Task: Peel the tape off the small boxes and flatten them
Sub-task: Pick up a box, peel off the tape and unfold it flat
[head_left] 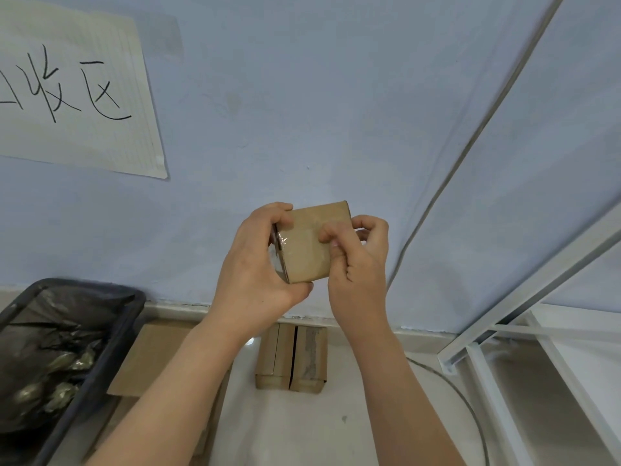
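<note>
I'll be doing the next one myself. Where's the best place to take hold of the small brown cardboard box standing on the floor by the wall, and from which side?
Judging by its pose, come from above and pinch the small brown cardboard box across its two long sides. It stands free on the white floor, with the taped seam facing up, so both sides look reachable.

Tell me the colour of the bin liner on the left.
Black; the bin liner is a crumpled glossy bag in a dark bin, seen best in the head view.

- My left hand (255,264) grips the taped box (307,243) by its left edge, held up before the wall (336,112).
- My right hand (358,260) pinches at its face.
- Two boxes (291,356) stand on the floor below, beside a bin (111,338).
</note>
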